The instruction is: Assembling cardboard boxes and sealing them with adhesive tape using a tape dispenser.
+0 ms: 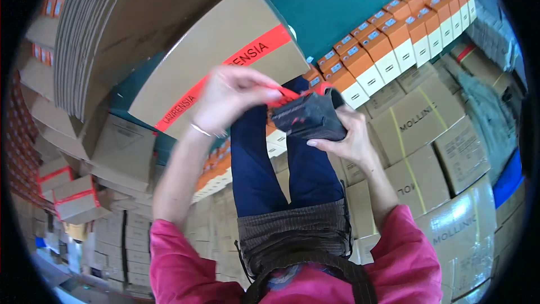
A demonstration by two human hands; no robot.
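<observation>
A dark folded fabric bundle with red trim [309, 115] is cupped from below and behind by the right hand [349, 135], fingers closed round it. Its red strap [281, 94], running leftward, is pinched by the left hand [230, 98]. Large taped cardboard cartons [219, 67] are seen beyond.

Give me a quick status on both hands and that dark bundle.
Left hand pinching red strap. Right hand cupping dark folded fabric bundle from below. Large brown cardboard box with red stripe close behind, not touching.
</observation>
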